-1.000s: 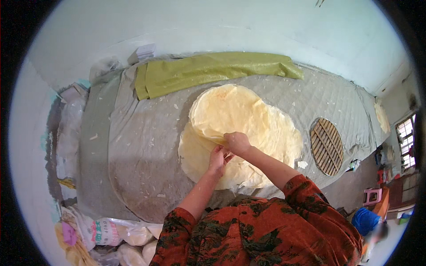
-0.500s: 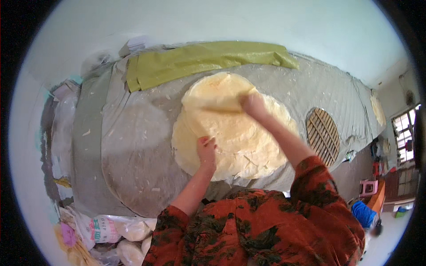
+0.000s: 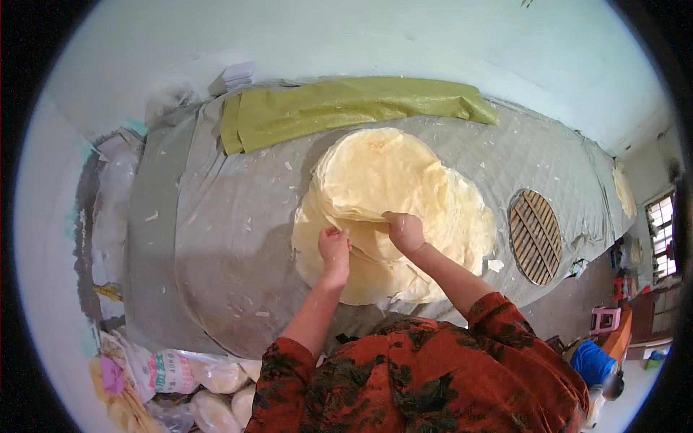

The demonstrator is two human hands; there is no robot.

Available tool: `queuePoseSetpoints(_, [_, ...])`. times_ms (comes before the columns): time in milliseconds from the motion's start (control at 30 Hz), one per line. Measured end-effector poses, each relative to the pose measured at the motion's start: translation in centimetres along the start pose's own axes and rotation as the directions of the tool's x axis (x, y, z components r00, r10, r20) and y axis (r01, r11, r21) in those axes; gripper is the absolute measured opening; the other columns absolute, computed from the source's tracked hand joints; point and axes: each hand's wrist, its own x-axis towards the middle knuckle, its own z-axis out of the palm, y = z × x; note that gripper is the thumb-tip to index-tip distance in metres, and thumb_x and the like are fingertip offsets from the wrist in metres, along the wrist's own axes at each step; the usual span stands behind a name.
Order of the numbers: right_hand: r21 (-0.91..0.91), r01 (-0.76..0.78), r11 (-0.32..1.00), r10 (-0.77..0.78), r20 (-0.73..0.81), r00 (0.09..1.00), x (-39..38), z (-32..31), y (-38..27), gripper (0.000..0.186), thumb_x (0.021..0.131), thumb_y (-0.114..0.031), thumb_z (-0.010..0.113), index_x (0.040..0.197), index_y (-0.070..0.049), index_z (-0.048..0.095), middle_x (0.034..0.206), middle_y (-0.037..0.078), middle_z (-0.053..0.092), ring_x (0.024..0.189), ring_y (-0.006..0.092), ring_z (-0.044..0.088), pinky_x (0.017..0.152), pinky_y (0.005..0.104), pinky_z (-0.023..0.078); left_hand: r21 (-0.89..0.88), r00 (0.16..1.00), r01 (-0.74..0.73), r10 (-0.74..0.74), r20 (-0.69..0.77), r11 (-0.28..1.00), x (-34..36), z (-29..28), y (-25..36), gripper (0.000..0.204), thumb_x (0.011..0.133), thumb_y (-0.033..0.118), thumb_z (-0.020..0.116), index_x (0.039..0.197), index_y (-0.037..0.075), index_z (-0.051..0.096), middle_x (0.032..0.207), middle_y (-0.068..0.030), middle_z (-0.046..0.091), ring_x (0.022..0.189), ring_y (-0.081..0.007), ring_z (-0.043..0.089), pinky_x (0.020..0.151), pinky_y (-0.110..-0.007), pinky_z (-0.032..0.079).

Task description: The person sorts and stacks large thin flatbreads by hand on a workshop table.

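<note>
A broad pile of thin, pale yellow flatbreads [image 3: 465, 216] lies on a grey cloth in front of me. Its upper rounds [image 3: 382, 169] form a smaller stack set toward the far left of the pile. My right hand [image 3: 406, 233] pinches the near edge of these upper flatbreads and holds it raised, with a shadowed gap beneath. To its left, my left hand [image 3: 334, 252] has its fingers curled together at the same edge. Whether a flatbread is between the left fingers is hidden.
Along the far side lies a folded olive-green sheet [image 3: 354, 105]. A round slatted wooden board [image 3: 535, 237] rests right of the pile on the grey cloth [image 3: 238, 216]. Plastic bags [image 3: 216, 372] fill the lower left. A pink stool [image 3: 605, 319] stands at the far right.
My right hand has come nearer to me from the pile's far right, drawing the flatbread edge with it. My left hand stays at about the same place on the pile.
</note>
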Motion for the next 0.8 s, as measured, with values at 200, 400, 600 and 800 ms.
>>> queuePoseSetpoints(200, [0.102, -0.069, 0.992, 0.07, -0.008, 0.998, 2.1, -1.4, 1.8, 0.023, 0.071, -0.013, 0.056, 0.092, -0.01, 0.065, 0.074, 0.018, 0.062, 0.071, 0.0336, 0.061, 0.064, 0.0416, 0.049, 0.254, 0.971, 0.0, -0.06, 0.23, 0.967, 1.6, 0.4, 1.2, 0.027, 0.079, 0.008, 0.058, 0.102, 0.001, 0.046, 0.087, -0.007, 0.056, 0.064, -0.0165, 0.058, 0.052, -0.027, 0.048])
queuePoseSetpoints(400, [0.133, -0.184, 0.974, 0.164, 0.152, 0.975, 3.3, -2.2, 2.2, 0.026, 0.067, -0.012, 0.059, 0.092, -0.007, 0.065, 0.079, 0.019, 0.062, 0.077, 0.0351, 0.06, 0.07, 0.0414, 0.048, -0.234, 0.836, 0.205, -0.046, 0.546, 0.95, -1.0, 1.0, 2.9, 0.042, 0.078, 0.002, 0.055, 0.115, 0.009, 0.035, 0.11, -0.0097, 0.05, 0.1, -0.0239, 0.054, 0.077, -0.037, 0.052])
queuePoseSetpoints(600, [0.202, -0.199, 0.959, 0.164, 0.181, 0.97, 3.4, -2.3, 2.5, 0.024, 0.067, -0.013, 0.06, 0.09, -0.006, 0.064, 0.078, 0.019, 0.062, 0.076, 0.0357, 0.06, 0.069, 0.0411, 0.048, -0.214, 0.847, 0.141, -0.006, 0.532, 0.967, -1.1, 0.9, 1.8, 0.052, 0.075, -0.003, 0.05, 0.12, 0.012, 0.029, 0.114, -0.0109, 0.047, 0.101, -0.0261, 0.053, 0.073, -0.038, 0.053])
queuePoseSetpoints(800, [0.136, -0.185, 0.973, 0.177, 0.075, 0.981, 3.7, -2.8, 1.4, 0.02, 0.069, -0.012, 0.058, 0.088, -0.009, 0.065, 0.076, 0.019, 0.062, 0.073, 0.0342, 0.06, 0.066, 0.0407, 0.049, -0.165, 0.935, 0.084, -0.02, 0.355, 0.983, -0.7, 1.2, -0.1, 0.048, 0.074, -0.007, 0.047, 0.117, 0.009, 0.034, 0.106, -0.0093, 0.052, 0.089, -0.0223, 0.058, 0.065, -0.032, 0.053])
